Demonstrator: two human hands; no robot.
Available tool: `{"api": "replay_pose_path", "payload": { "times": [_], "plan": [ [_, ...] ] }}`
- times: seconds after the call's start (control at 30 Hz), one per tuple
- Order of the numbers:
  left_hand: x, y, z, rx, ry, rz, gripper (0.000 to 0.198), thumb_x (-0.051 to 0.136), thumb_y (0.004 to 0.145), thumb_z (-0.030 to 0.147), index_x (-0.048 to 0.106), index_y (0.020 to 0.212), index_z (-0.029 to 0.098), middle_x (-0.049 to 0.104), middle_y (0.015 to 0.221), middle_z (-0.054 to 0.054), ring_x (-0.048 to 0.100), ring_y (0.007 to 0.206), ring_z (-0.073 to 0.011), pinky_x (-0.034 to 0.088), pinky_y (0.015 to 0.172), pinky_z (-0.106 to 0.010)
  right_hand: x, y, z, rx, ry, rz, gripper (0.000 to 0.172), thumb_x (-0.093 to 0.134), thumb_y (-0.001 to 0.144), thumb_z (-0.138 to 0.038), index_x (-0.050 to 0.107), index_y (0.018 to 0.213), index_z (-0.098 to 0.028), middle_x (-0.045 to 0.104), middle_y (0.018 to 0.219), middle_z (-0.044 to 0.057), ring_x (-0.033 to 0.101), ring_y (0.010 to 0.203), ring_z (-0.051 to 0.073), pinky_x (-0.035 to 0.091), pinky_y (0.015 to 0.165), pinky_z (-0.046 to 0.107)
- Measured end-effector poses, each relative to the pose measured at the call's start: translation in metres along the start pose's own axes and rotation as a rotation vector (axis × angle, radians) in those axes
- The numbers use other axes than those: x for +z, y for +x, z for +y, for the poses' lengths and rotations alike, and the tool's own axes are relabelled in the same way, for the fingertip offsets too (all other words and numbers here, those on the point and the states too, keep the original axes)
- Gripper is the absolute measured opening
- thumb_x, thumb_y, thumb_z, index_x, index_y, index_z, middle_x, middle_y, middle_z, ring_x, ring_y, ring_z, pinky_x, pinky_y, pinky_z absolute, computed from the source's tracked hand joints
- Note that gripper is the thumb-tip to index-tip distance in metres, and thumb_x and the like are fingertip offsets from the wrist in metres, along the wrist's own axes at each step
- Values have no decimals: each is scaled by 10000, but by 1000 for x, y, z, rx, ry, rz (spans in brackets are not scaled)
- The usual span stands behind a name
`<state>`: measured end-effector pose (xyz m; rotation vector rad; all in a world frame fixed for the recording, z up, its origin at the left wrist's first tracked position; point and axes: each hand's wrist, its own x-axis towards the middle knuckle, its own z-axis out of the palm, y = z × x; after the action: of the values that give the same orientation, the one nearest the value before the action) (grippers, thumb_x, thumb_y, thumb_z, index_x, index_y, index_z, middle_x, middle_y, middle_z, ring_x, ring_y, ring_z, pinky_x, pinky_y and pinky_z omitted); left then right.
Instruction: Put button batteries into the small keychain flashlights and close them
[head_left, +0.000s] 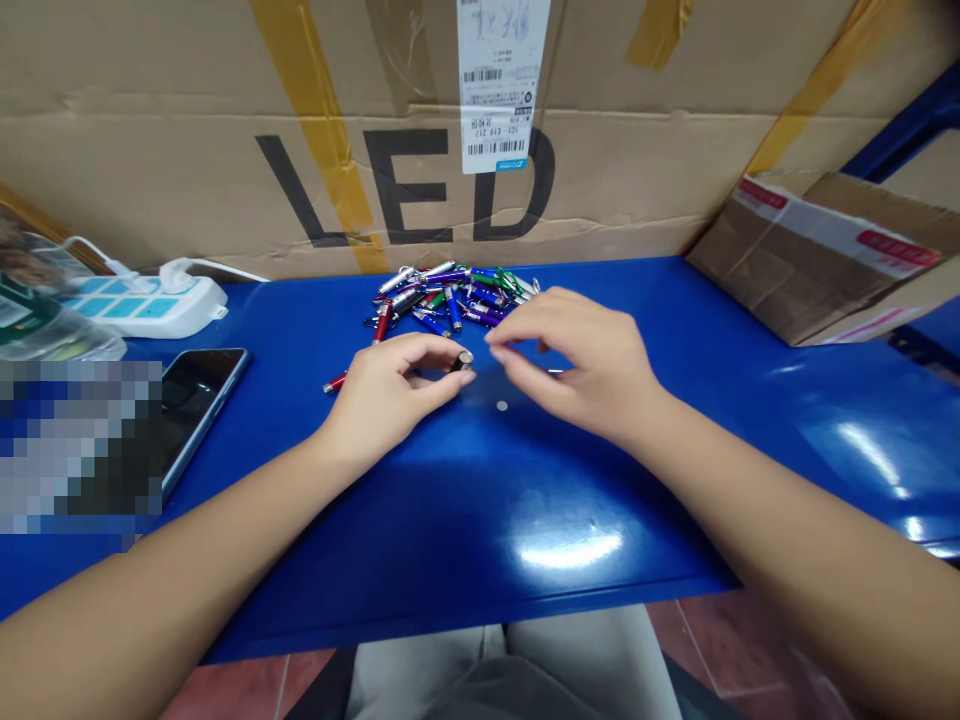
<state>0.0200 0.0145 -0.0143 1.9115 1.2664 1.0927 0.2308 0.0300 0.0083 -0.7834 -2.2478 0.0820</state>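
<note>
Between the thumb and index finger of my left hand (390, 385) is a small dark cylinder (463, 361) with a round metallic end. My right hand (574, 360) is just to its right, thumb and fingertips close together; whatever they may pinch is too small to make out. A small silvery disc (502, 406) lies on the blue table (450, 520) below the gap between my hands. Behind them is a pile of small metallic penlights (454, 295) in blue, silver, red, green and purple. A red one (334, 382) lies partly behind my left hand.
At the left are a phone (206, 400), a white power strip (150, 305) with plugged cables and a clear bottle (52, 330). A large cardboard box (630, 170) marked LED stands along the back. An open carton (810, 260) is at the right.
</note>
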Motion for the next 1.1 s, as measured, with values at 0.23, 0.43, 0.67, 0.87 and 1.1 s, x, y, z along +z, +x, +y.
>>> {"api": "replay_pose_path", "payload": {
  "times": [0.23, 0.43, 0.67, 0.87, 1.1],
  "plan": [
    [-5, 3, -2, -63, 61, 77, 260, 749, 771, 371, 725, 955, 190, 753, 935, -48, 698, 801, -183, 582, 749, -301, -23, 2, 33, 261, -172, -441, 168, 664, 830, -303, 731, 925, -181, 683, 930, 82, 622, 857, 224, 457, 756, 340],
    [-4, 5, -2, -55, 86, 92, 269, 744, 763, 393, 725, 938, 190, 761, 916, -48, 699, 807, -194, 576, 718, -296, -1, 7, 28, 126, -66, -370, 249, 630, 889, -262, 701, 1094, -139, 685, 1072, 124, 622, 981, 224, 447, 900, 355],
    [-3, 5, -5, -41, 113, 79, 277, 736, 767, 396, 724, 949, 188, 756, 918, -52, 697, 807, -194, 577, 720, -298, 34, 18, 17, 99, -109, -477, 179, 595, 900, -190, 734, 979, -108, 664, 978, 127, 611, 907, 207, 438, 810, 315],
    [-3, 4, -2, -40, 113, 71, 264, 730, 769, 390, 724, 932, 182, 758, 922, -60, 704, 830, -203, 592, 731, -303, 22, 12, 14, 327, 166, -347, 114, 636, 713, -52, 661, 784, -138, 672, 732, 15, 611, 686, 134, 431, 648, 235],
    [-2, 3, 2, 10, 102, 34, 244, 731, 779, 399, 726, 900, 187, 753, 908, -56, 704, 798, -194, 605, 666, -272, 12, 7, 16, 444, 387, -203, 240, 598, 789, -160, 673, 1017, -163, 697, 742, 3, 654, 697, 144, 491, 682, 270]
  ]
}}
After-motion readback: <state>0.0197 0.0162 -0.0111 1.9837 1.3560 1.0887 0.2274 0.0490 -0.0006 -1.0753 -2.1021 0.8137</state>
